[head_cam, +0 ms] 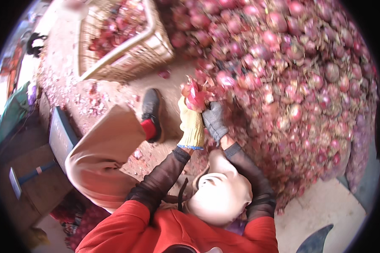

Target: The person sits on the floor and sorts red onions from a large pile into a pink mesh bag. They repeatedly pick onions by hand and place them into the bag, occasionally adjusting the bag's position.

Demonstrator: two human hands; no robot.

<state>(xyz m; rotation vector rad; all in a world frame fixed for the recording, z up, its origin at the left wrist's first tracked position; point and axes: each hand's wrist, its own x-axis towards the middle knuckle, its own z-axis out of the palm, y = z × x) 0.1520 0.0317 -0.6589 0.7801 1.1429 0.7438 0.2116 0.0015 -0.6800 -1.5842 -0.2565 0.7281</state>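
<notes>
My left hand (191,121), in a cream knitted glove with a blue cuff edge, is closed around a red onion (194,96) with loose papery skin. Right beside it is my right hand (214,120) in a grey glove, its fingers curled against the onion's lower right side; whether it grips a tool or a piece of skin is hidden. Both hands are in front of my knees, at the edge of a large heap of red onions (291,82) that covers the right of the view.
A cream plastic crate (129,46) holding red onion skins stands at the upper left. Skin scraps (91,101) litter the floor around my dark shoe (152,107). A platform scale (61,136) is at the left. A full mesh sack (358,151) leans at the far right.
</notes>
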